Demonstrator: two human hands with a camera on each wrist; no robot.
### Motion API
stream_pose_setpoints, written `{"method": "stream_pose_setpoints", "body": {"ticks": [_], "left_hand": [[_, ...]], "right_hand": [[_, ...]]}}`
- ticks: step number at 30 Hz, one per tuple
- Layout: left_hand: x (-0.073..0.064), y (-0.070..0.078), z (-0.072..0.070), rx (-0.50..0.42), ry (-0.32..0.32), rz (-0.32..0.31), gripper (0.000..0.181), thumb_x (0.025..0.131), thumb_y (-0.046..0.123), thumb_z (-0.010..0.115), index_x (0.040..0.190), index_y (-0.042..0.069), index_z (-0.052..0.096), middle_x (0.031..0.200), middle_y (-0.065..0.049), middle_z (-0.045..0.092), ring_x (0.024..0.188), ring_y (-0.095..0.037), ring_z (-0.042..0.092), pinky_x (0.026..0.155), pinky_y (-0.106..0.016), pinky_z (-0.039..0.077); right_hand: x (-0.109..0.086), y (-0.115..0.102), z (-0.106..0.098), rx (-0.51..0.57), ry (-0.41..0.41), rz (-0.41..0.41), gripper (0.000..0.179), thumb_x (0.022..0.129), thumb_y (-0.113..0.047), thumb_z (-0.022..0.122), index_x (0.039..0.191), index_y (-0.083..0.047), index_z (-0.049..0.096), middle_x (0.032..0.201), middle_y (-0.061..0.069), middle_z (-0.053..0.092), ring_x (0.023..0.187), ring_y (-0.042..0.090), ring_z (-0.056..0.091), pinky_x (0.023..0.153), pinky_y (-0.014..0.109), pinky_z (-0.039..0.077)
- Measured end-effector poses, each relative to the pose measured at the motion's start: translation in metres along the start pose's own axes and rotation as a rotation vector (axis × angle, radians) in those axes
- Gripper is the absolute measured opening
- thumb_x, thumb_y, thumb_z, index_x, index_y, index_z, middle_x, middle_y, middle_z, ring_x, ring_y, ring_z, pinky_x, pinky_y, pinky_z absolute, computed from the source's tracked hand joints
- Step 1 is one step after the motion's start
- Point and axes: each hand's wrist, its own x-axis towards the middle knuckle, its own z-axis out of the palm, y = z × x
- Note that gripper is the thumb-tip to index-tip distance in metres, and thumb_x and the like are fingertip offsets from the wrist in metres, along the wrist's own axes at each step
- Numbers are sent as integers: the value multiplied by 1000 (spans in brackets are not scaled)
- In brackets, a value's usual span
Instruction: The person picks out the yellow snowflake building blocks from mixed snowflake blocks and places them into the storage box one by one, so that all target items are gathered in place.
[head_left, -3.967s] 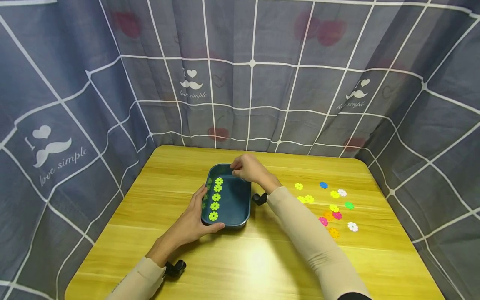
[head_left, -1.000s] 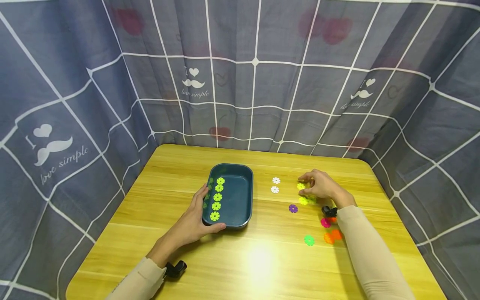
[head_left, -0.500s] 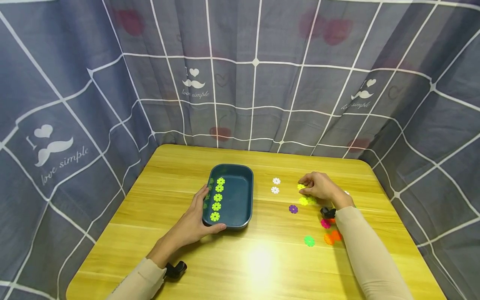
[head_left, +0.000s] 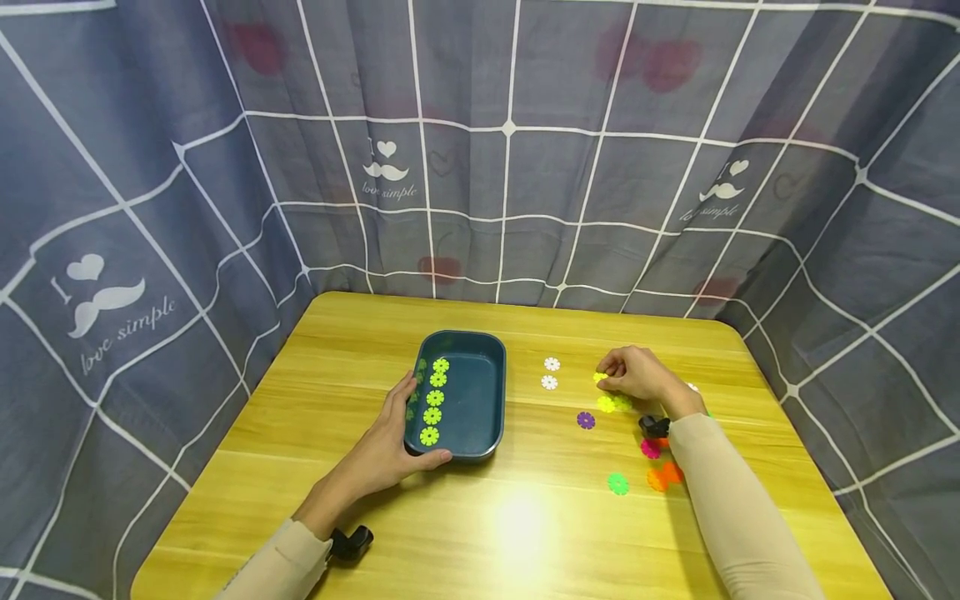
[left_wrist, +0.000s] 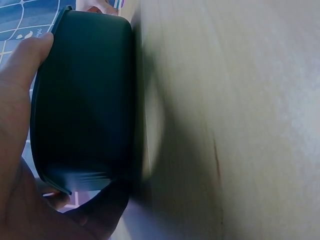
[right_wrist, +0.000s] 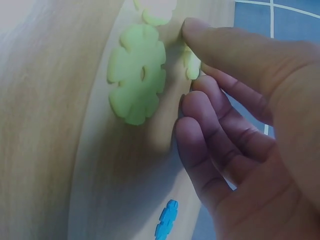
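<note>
A dark blue-green rectangular box [head_left: 476, 392] stands on the table, with a row of several yellow-green flower-shaped discs [head_left: 435, 398] along its left side. My left hand [head_left: 386, 437] grips its near left corner, thumb at the near rim and fingers along the left wall. In the left wrist view the box wall [left_wrist: 87, 95] fills the space between thumb and fingers. To the right, my right hand [head_left: 637, 372] pinches a yellow flower-shaped disc [head_left: 600, 377] at the table between thumb and fingertips; the hand partly covers it. Other yellow discs [head_left: 606, 404] lie just below that hand.
Between box and right hand lie two white discs [head_left: 551, 382] and a purple disc [head_left: 586, 420]. Pink [head_left: 650, 449], orange [head_left: 657, 480] and green [head_left: 618, 484] discs lie nearer me, some partly under the right forearm. A patterned curtain [head_left: 465, 208] surrounds the table.
My right hand has gone from above the box's far right corner to the loose discs, and its fingertips have closed on a yellow one. The left hand has stayed on the box.
</note>
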Motion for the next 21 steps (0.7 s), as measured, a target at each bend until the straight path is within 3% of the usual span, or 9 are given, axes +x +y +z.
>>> {"method": "stream_pose_setpoints", "body": {"ticks": [14, 21], "left_hand": [[0, -1, 0, -4, -1, -2, 143, 89, 72, 94, 187, 7, 11, 197, -16, 10, 175, -50, 36, 136, -73, 42], [0, -1, 1, -8, -1, -1, 143, 89, 71, 94, 186, 7, 10, 197, -16, 10, 175, -49, 37, 136, -72, 42]], "right_hand": [[1, 2, 0, 9, -35, 60, 23, 101, -22, 94, 114, -5, 83, 103, 5, 82, 92, 14, 71, 84, 26, 61], [-1, 0, 2, 6, -25, 63, 27, 98, -23, 96, 112, -5, 82, 102, 5, 82, 92, 14, 72, 88, 32, 63]]}}
